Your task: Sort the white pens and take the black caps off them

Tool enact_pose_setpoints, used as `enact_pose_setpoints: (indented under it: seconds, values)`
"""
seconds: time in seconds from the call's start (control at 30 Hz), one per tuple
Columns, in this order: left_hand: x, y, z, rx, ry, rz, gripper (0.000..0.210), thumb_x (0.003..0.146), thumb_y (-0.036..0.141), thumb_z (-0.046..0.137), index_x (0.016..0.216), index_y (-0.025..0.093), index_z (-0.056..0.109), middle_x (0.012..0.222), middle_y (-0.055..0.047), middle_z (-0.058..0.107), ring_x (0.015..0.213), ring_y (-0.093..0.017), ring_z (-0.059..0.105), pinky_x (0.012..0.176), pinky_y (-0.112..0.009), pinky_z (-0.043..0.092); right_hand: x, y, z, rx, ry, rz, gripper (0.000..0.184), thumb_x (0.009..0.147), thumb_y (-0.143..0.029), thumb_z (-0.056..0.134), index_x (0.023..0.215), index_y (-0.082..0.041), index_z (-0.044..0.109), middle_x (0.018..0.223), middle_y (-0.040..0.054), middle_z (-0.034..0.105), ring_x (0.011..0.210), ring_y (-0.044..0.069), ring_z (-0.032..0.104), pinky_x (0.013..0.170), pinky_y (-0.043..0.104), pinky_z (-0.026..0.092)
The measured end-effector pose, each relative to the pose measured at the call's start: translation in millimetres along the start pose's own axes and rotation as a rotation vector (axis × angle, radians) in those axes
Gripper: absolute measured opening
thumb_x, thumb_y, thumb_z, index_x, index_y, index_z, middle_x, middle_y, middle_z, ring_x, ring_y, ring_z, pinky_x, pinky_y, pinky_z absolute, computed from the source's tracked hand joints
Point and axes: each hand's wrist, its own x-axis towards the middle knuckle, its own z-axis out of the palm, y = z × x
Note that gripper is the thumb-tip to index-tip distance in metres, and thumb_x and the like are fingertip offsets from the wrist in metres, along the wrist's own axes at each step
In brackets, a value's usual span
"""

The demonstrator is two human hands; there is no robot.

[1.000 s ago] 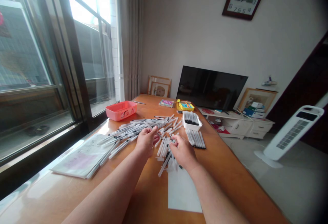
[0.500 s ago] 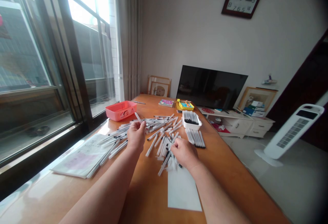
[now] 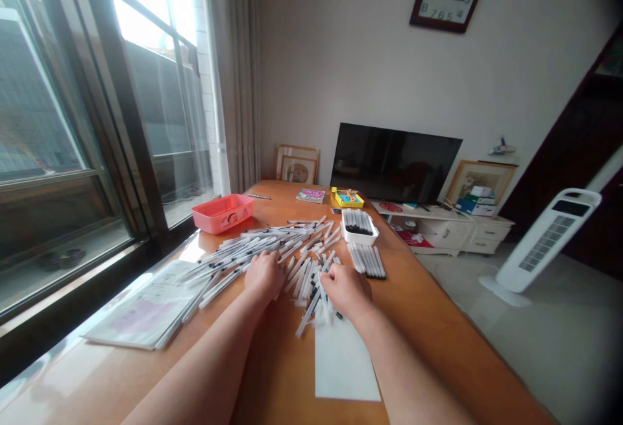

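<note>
A loose pile of white-barrelled pens (image 3: 263, 243) with dark ends spreads over the wooden table. My left hand (image 3: 264, 274) rests low at the near edge of the pile, fingers curled down; whatever they hold is hidden. To its right, my right hand (image 3: 344, 287) is closed in a pinch over a smaller heap of pens and dark and clear small parts (image 3: 318, 302). What sits between its fingertips is too small to name. Beneath the right wrist lies a blank white sheet (image 3: 344, 366). Beyond that hand, a row of pens (image 3: 367, 260) lies side by side.
A white box (image 3: 361, 238) of pens stands behind the row. A red plastic basket (image 3: 219, 216) is at the back left, papers (image 3: 141, 311) at the near left. Farther back are a booklet (image 3: 310, 196) and a yellow box (image 3: 349, 200). A tower fan (image 3: 548, 243) stands right of the table.
My left hand has come down toward the table, and the pen that stuck up from its fingers no longer shows. My right hand has hardly moved. The view has shifted slightly.
</note>
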Motion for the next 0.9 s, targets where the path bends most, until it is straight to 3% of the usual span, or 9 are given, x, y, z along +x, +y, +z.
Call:
enact_pose_setpoints:
  seconds: [0.1, 0.3, 0.47, 0.57, 0.7, 0.9]
  values:
    - [1, -5, 2.1, 0.114, -0.029, 0.026, 0.009, 0.079, 0.027, 0.065, 0.071, 0.023, 0.066, 0.099, -0.015, 0.068, 0.103, -0.034, 0.058, 0.086, -0.039, 0.041, -1, 0, 1, 0.010, -0.005, -0.013, 0.033, 0.090, -0.050, 0.057, 0.072, -0.024, 0.067, 0.073, 0.0050, 0.070, 0.064, 0.018, 0.059, 0.055, 0.028, 0.023]
    - [4, -10, 1.8, 0.049, -0.010, -0.020, 0.020, 0.076, 0.021, 0.066, 0.058, 0.022, 0.058, 0.083, -0.012, 0.064, 0.095, -0.031, 0.060, 0.084, -0.037, 0.040, 0, 3, 3, 0.092, 0.017, -0.016, 0.029, 0.089, -0.046, 0.056, 0.072, -0.024, 0.064, 0.068, 0.0024, 0.067, 0.061, 0.017, 0.054, 0.054, 0.028, 0.022]
    - [2, 7, -2.4, -0.137, 0.013, 0.094, 0.014, 0.080, 0.020, 0.062, 0.067, 0.022, 0.064, 0.079, -0.007, 0.065, 0.079, -0.023, 0.058, 0.075, -0.031, 0.040, 9, 13, 10, 0.428, 0.133, -0.007, 0.029, 0.092, -0.043, 0.053, 0.073, -0.022, 0.062, 0.069, 0.0019, 0.066, 0.066, 0.017, 0.056, 0.058, 0.027, 0.032]
    - [-4, 23, -1.0, -0.333, -0.072, 0.186, 0.011, 0.081, 0.021, 0.063, 0.070, 0.022, 0.065, 0.071, -0.003, 0.063, 0.069, -0.018, 0.054, 0.066, -0.027, 0.038, 16, 19, 12, 0.831, 0.153, 0.092, 0.036, 0.092, -0.054, 0.053, 0.086, -0.020, 0.065, 0.074, 0.0031, 0.067, 0.064, 0.016, 0.057, 0.057, 0.026, 0.040]
    - [-16, 39, 1.1, -0.559, -0.205, 0.205, 0.007, 0.080, 0.026, 0.065, 0.075, 0.020, 0.067, 0.066, 0.000, 0.059, 0.063, -0.015, 0.048, 0.060, -0.024, 0.036, 21, 23, 8, 1.311, 0.181, 0.186, 0.047, 0.085, -0.063, 0.062, 0.091, -0.017, 0.065, 0.075, 0.0034, 0.066, 0.054, 0.011, 0.051, 0.045, 0.022, 0.037]
    - [-25, 49, 1.3, -0.642, -0.460, 0.232, 0.024, 0.083, 0.040, 0.065, 0.082, 0.017, 0.062, 0.068, 0.002, 0.053, 0.061, -0.011, 0.042, 0.057, -0.023, 0.033, 19, 18, 0, 1.546, 0.224, 0.163, 0.041, 0.079, -0.056, 0.075, 0.086, -0.017, 0.067, 0.067, -0.0002, 0.062, 0.051, 0.007, 0.046, 0.042, 0.017, 0.034]
